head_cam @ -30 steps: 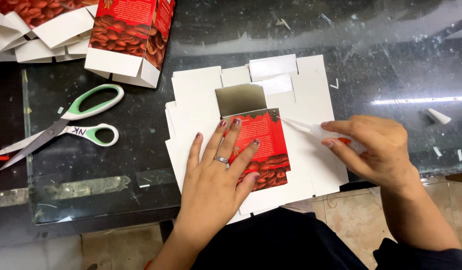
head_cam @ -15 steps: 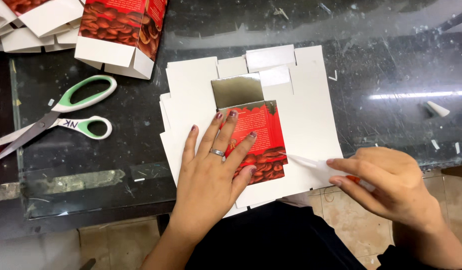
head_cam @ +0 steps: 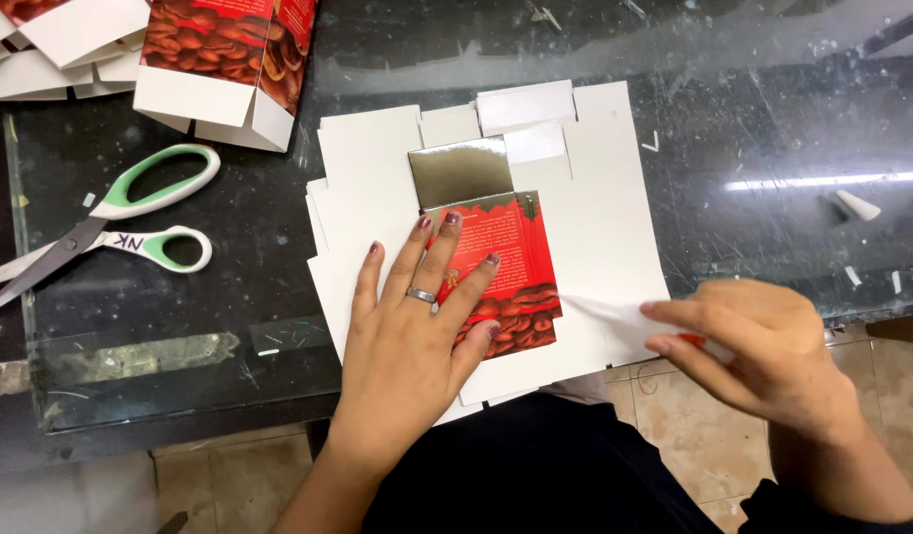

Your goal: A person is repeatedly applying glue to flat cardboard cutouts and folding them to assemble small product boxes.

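Red printed panel (head_cam: 501, 272), with its picture of dark beans and a shiny silver flap (head_cam: 460, 170) at its far end, lies on a stack of flat white carton blanks (head_cam: 595, 218) near the middle of the table, at the near edge. Left hand (head_cam: 417, 336) lies flat on it, fingers spread apart, a ring on one finger, pressing it down so it cannot slide. Right hand (head_cam: 763, 351) sits to the right at the near corner of the stack, fingers pinched together on a thin white strip (head_cam: 600, 310) that runs back to the panel's right edge; something red shows under the fingers, too hidden to tell what. To do this well, the flat hand should keep even weight on the panel while the strip is drawn low and steady along the edge, so nothing lifts or skews. Further left lie green-handled scissors (head_cam: 130, 222), blades shut; at the far left stand folded cartons (head_cam: 224, 59) with the same bean print. Everything rests on a dark glass tabletop (head_cam: 773, 119), scratched and littered with small white scraps; tiled floor shows below its near edge.
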